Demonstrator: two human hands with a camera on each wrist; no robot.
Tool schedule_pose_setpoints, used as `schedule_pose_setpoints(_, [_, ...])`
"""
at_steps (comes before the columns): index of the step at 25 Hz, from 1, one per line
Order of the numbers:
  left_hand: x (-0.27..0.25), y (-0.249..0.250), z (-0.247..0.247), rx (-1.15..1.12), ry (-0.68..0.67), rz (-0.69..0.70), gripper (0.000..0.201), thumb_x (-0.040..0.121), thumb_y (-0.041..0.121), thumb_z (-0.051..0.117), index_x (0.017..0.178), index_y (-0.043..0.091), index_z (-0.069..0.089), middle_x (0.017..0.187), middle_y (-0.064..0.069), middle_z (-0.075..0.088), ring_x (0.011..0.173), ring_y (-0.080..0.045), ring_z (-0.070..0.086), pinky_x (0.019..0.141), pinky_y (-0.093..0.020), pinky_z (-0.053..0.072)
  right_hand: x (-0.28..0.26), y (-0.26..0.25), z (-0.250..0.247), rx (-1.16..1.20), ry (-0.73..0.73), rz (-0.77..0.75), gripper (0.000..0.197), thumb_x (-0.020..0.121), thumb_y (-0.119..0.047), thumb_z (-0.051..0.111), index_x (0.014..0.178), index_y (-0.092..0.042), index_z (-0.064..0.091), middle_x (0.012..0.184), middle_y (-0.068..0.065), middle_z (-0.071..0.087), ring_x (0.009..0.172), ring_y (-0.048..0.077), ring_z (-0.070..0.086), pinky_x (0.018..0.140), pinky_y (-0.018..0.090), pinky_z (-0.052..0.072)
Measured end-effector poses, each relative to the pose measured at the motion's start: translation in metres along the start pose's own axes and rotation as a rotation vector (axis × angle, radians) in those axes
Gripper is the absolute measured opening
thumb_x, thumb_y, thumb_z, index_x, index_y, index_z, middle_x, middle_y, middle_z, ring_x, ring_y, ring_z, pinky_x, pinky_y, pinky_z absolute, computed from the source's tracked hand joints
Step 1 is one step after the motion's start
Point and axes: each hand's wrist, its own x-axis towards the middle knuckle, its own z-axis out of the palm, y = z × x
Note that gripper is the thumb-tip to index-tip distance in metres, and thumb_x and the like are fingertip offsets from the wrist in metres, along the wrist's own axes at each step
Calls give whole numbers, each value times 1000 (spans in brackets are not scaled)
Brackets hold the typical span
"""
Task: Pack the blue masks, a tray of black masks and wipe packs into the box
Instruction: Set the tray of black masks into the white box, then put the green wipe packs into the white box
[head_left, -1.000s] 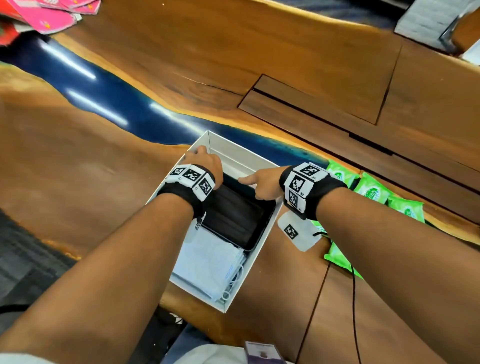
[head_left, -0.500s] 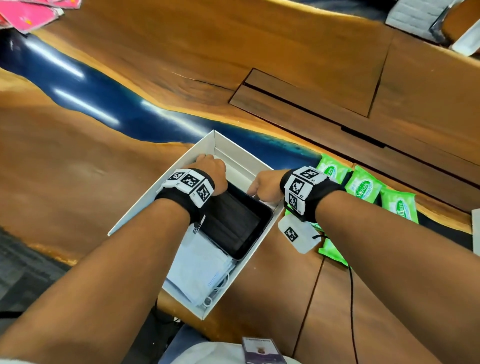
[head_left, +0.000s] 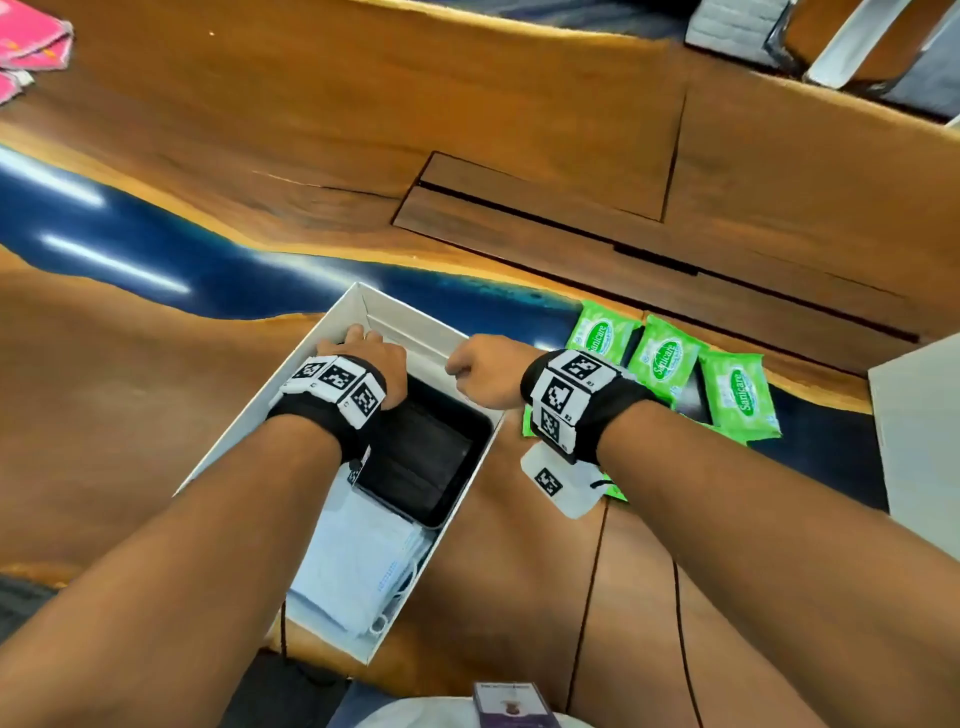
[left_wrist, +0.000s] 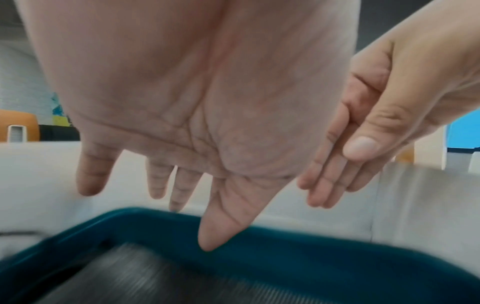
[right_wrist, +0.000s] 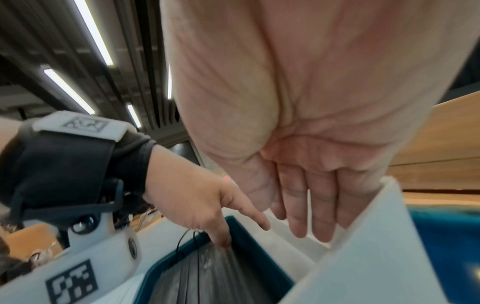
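The white box (head_left: 234, 441) lies on the wooden table. In its far half sits the dark tray (head_left: 480, 428) of black masks (head_left: 415, 457). Blue masks (head_left: 358, 561) fill the near half. My left hand (head_left: 369, 353) reaches down at the box's far left; its fingers (left_wrist: 158, 185) are straight above the tray rim (left_wrist: 311, 246), with the thumb close to it. My right hand (head_left: 478, 369) hangs at the far right wall (right_wrist: 376, 246), fingers (right_wrist: 298, 216) straight and holding nothing. Three green wipe packs (head_left: 667, 358) lie to the right of the box.
A blue resin strip (head_left: 156, 249) crosses the table behind the box. Pink packets (head_left: 31, 47) lie at the far left corner. A white object (head_left: 919, 431) stands at the right edge. A hatch panel (head_left: 545, 197) is set into the tabletop.
My right hand has left the tray's edge and moved to the box's right wall. My left hand has shifted toward the far left wall. The tray stays in the box.
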Motion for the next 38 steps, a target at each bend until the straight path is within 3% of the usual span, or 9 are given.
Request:
schedule_pose_setpoints(2, [-6,10,-18,-96,74,29,48,88,20,44,135,24,52,139,-8,52,132,-31,43,105,-54,39,-15,11,-9,125,92,-54,33,92,-9,49,121,-13,66,126,4,63,114,24,58,99,41,48])
schedule_pose_setpoints(5, [-21,37,-47,-247,195,73,34,87,19,50,119,20,62,123,-9,63,114,-32,58,98,-46,47,-45,34,-19,329,199,-119,29,93,-8,53,116,-10,69,120,2,67,111,17,60,101,36,46])
schedule_pose_setpoints(10, [-44,94,-72,-304,291,241,24,91,23,51,110,23,65,120,-7,64,107,-32,59,87,-39,50,-88,87,-17,382,266,-32,27,95,-12,57,119,-8,68,121,4,67,112,18,61,102,35,46])
schedule_pose_setpoints(13, [-49,138,-72,-292,268,350,24,93,25,51,113,25,64,118,-4,64,109,-30,58,86,-37,47,-112,124,-8,369,284,62,26,96,-15,57,119,-11,69,120,4,68,110,18,62,99,36,48])
schedule_pose_setpoints(18, [-40,206,-50,-273,162,436,30,90,28,54,119,27,61,122,-4,63,110,-29,59,87,-38,48,-147,186,15,385,282,222,25,96,-17,57,116,-11,70,117,4,68,103,18,63,85,26,46])
schedule_pose_setpoints(26, [-25,267,18,-235,-90,393,61,90,21,60,145,15,36,143,-12,46,129,-31,48,102,-39,43,-169,269,74,427,240,545,38,89,-21,64,124,-9,60,130,8,59,118,25,56,93,28,43])
schedule_pose_setpoints(31, [-23,288,36,-331,-68,260,63,90,28,60,143,15,28,140,-15,36,117,-39,54,90,-44,47,-151,286,105,552,252,726,65,75,-28,75,127,-7,43,127,17,53,111,34,57,91,40,51])
schedule_pose_setpoints(34, [-21,296,37,-376,-44,192,69,90,33,62,145,14,24,144,-15,30,115,-40,57,86,-44,48,-138,280,113,631,285,806,86,75,-35,79,138,-5,29,137,18,45,123,35,51,95,39,48])
schedule_pose_setpoints(38, [-19,302,41,-382,-42,170,76,87,32,67,146,14,22,143,-15,29,110,-39,59,81,-42,49,-126,273,115,728,336,893,93,72,-32,84,138,-5,25,139,20,42,123,37,51,94,41,49])
